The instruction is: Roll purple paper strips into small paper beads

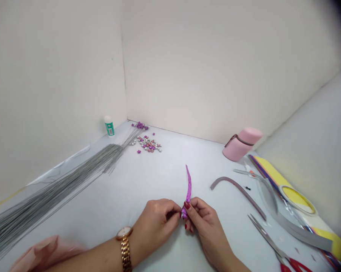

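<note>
Glittery purple strip (189,190) stands pinched at its bunched lower end, left hand (155,223) and right hand (204,223) together over the worktop (122,200); even fingertip pressure stops slipping.

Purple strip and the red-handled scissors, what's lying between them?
In the head view, the person's right hand lies between the glittery purple strip and the red-handled scissors, with the strip pinched at its lower end.

Figure: counted items. One left hand (155,223) and one right hand (205,226); one purple glitter strip (189,189); one gold wristwatch (124,233); one glue bottle (109,126); one pink cylindrical case (242,144); two grey paper strips (238,190) (300,231); two pairs of scissors (272,238) (249,173). Wires (54,189) and small beads (147,143) are too numerous to count.
</note>
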Available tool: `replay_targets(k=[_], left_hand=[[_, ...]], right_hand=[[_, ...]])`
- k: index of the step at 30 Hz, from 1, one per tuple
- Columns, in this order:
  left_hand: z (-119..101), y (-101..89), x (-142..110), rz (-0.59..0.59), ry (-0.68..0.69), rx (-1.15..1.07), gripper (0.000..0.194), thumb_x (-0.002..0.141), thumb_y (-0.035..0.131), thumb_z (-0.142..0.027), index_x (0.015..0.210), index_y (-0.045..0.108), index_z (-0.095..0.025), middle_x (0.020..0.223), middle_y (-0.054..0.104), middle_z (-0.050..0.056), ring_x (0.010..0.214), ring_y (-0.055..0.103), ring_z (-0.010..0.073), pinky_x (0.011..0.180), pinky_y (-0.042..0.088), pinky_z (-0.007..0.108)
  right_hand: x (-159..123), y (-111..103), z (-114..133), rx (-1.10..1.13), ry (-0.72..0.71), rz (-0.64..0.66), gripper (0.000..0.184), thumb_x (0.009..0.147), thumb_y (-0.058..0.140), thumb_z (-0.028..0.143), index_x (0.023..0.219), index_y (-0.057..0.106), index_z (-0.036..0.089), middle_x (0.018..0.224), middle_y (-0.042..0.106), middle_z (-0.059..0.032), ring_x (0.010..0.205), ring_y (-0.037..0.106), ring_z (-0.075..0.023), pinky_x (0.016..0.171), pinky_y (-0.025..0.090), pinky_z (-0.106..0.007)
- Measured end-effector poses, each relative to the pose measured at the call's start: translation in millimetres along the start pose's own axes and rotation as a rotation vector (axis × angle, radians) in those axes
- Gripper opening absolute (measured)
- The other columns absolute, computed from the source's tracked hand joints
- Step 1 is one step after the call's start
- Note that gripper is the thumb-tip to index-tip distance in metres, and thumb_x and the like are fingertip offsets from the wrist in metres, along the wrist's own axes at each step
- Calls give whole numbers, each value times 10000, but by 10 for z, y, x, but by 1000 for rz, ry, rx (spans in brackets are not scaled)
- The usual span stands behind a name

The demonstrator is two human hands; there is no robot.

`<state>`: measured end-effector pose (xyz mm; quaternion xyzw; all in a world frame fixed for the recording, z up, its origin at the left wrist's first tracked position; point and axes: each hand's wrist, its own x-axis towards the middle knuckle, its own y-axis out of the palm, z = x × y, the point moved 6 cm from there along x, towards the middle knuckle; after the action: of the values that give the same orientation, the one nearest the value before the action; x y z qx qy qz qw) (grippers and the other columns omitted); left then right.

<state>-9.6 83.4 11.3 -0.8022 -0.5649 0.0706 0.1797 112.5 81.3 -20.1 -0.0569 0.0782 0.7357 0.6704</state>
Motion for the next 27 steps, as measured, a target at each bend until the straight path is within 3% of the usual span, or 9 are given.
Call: replay_targets(k=[4,9,12,20,27], left_hand=[[15,16,-10,13,-9,-7,207,723,455,-112,691,654,-158,658,664,16,591,568,117,574,409,198],[221,145,14,108,-204,-286,165,642,463,-96,650,624,-131,603,630,2,558,539,113,511,388,190],[303,171,30,93,-294,-392,139,611,465,-97,629,599,-129,535,578,-23,517,510,106,491,377,195],[284,170,50,79,-323,-495,112,629,471,-121,616,582,-132,542,585,-19,525,516,102,521,385,205],[308,202,67,199,-434,-656,65,627,520,-141,615,577,-112,536,586,-6,481,503,80,520,396,204]], right_hand=[[-3,-10,11,-1,-29,-12,238,762,590,357,645,540,156,474,498,40,442,423,-73,447,318,-188],[-15,-50,9,41,-47,-77,224,793,560,335,651,533,163,495,502,40,458,421,-75,463,330,-187],[-12,-40,5,49,-30,-58,213,817,522,353,708,523,170,489,517,40,448,422,-76,458,330,-186],[8,2,-34,-12,-7,25,250,807,535,362,674,486,156,539,534,31,441,444,-63,437,321,-178],[5,13,-37,-21,-11,43,249,806,538,361,673,483,157,516,547,27,444,446,-64,439,328,-176]])
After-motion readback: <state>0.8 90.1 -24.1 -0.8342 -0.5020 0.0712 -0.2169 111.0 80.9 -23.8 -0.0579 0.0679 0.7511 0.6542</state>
